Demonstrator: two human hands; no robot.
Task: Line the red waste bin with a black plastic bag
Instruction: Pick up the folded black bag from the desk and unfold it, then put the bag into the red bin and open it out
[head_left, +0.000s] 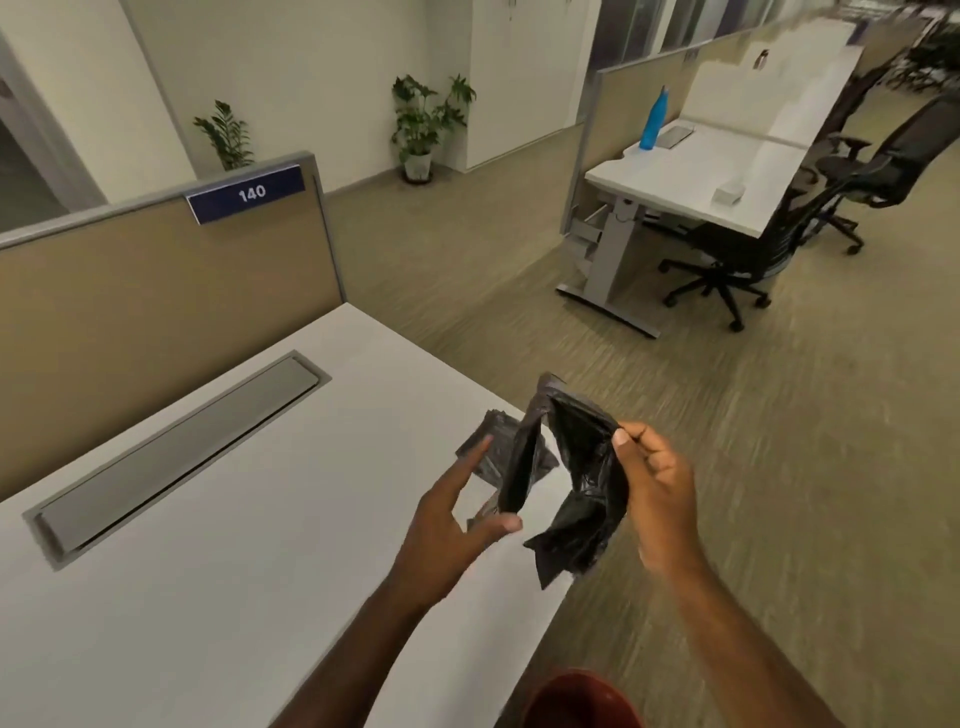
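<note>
Fingers of my right hand (657, 499) are pinching the crumpled black plastic bag (571, 478) beyond the surface (208, 571) edge; my left hand (457, 514), spread open, is nearer its other fold, the red waste bin (582, 701) lying below.

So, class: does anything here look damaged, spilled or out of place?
Nothing stands out. The bag is crumpled only because both hands are opening it; spare bags lie on the desk.
</note>
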